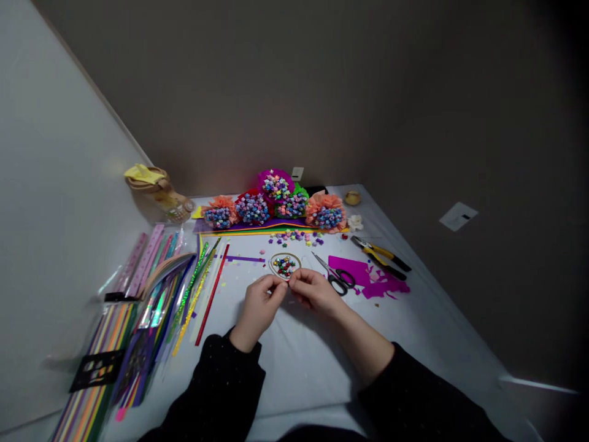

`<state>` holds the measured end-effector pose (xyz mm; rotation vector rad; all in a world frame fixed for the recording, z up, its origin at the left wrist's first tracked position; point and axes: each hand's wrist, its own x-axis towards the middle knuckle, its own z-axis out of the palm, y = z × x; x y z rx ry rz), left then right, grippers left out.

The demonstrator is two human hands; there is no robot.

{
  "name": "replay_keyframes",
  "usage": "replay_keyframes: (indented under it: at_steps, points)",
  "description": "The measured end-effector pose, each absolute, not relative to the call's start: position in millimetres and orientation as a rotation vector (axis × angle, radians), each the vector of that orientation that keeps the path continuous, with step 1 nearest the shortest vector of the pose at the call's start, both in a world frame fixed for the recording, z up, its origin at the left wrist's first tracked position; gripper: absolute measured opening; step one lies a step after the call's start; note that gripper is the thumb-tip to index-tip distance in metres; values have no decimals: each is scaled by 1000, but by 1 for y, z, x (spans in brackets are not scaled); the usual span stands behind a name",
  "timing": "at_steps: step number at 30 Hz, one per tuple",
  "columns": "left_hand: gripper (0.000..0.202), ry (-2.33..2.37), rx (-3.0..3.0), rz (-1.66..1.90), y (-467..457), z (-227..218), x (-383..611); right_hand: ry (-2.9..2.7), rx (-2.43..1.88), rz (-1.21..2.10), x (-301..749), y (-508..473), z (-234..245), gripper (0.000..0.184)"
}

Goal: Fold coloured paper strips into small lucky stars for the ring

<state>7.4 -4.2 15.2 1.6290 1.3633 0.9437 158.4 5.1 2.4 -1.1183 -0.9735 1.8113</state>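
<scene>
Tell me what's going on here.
A person at a white-covered table has their left hand and right hand pinching together at the lower edge of a thin loop holding small shiny stars. Black-handled scissors lie to the right beside magenta paper scraps, with star-filled bouquets farther back.

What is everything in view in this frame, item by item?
Paper-star bouquets: five, mixed colours, far edge of table
Loose paper stars: many, mixed colours, before bouquets
Star-filled loop: one, gold rim, by hands
Scissors: one, black handles, right of hands
Pliers: count unclear, yellow and black, far right
Paper scraps: several, magenta, right
Paper strips: many, mixed colours, left
Stencil: one, black, front left
Container: one, tan, far left
Left hand: one, bare, centre
Right hand: one, bare, centre
Sleeves: two, black, bottom of view
</scene>
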Motion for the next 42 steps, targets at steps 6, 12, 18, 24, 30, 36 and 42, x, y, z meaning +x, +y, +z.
replay_keyframes:
  at_steps: [6, 12, 18, 24, 30, 36, 42]
  points:
    - [19, 1336, 1511, 948, -2, 12, 7, -996, -1077, 1766, 158, 5, -2, 28]
    - [20, 1281, 1355, 926, 0, 11, 5, -1082, -1096, 1723, 160, 5, -3, 22]
    - [21, 1302, 1451, 935, -2, 12, 6, -1168, -1174, 1606, 157, 5, 7, 16]
    - [20, 1393, 1757, 949, -4, 10, 6, -1170, -1218, 1580, 155, 6, 2, 14]
    - [22, 1233, 1902, 1129, -1, 2, 4, -1108, -1153, 1718, 156, 6, -2, 19]
    - [22, 1211, 1941, 1222, 0, 1, 2, -1123, -1146, 1665, 155, 4, 2, 21]
    - [20, 1244, 1942, 1260, 1, 0, 1, -1395, -1215, 1249, 153, 0, 1, 11]
